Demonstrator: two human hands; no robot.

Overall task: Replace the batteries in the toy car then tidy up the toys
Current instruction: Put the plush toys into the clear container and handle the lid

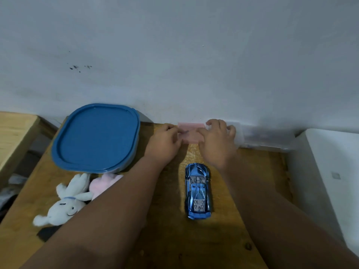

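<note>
Toy car (197, 191) is parked at 6 o'clock from the pink box (191, 133), which is gripped by the left hand (165, 144) and right hand (217, 142). It is judged light, stiff, glossy; best pinched across its 2 sides.

On the counter (194, 239) we find the toy car (197, 191) in the middle, lengthwise toward the wall (194, 65). Behind it, against the wall, sits a small box (191, 133), with our left hand (165, 144) gripping its left end and our right hand (217, 142) resting on its right end. A plastic case (268, 139) lies just right of the box. At the back left we see the lidded container (97, 138). Two plush toys lie in front of it, the rabbit (64, 206) nearer us and the other plush (103, 183) touching the container's front edge.
</note>
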